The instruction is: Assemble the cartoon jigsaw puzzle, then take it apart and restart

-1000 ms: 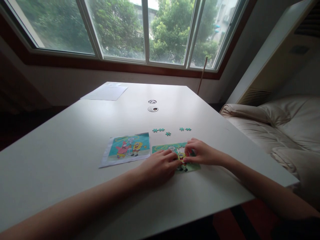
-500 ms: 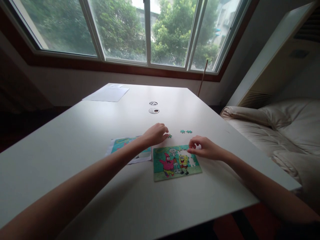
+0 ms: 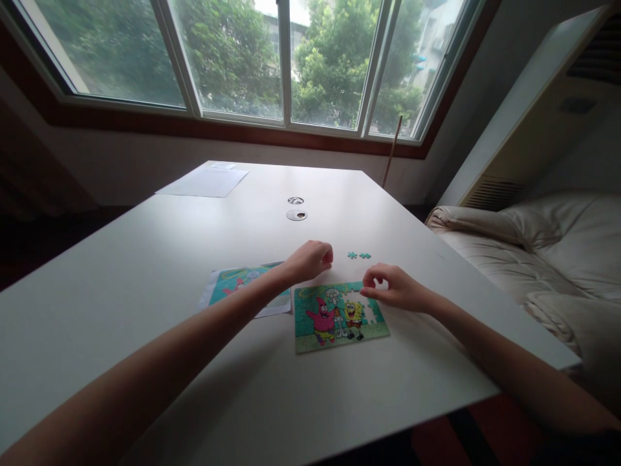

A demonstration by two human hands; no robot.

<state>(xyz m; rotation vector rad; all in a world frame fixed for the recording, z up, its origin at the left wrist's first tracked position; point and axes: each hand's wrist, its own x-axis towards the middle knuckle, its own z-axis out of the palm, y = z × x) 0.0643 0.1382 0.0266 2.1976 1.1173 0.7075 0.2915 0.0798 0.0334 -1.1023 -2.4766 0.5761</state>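
On the white table lies a jigsaw puzzle point(image 3: 324, 317) with cartoon figures; a white gap shows in its upper right part. Beyond its far edge my left hand point(image 3: 313, 260) is closed, fingertips pinched down where a small green puzzle piece lay; the piece is now hidden by the fingers. My right hand point(image 3: 394, 286) is curled at the puzzle's upper right corner, thumb and forefinger bent together beside the gap. Whatever is between those fingertips is too small to make out. Two loose teal puzzle pieces point(image 3: 359, 255) lie just beyond, between the hands.
Under my left forearm, left of the puzzle, is a printed picture sheet point(image 3: 230, 285) with the same figures. White paper point(image 3: 204, 181) lies at the table's far left corner. Two round cable-hole covers point(image 3: 296, 215) sit mid-table. A cream sofa point(image 3: 485, 252) stands to the right.
My left hand has shifted slightly right and its fingers have closed over the small green piece, which no longer shows. My right hand stays almost in place at the puzzle's corner.
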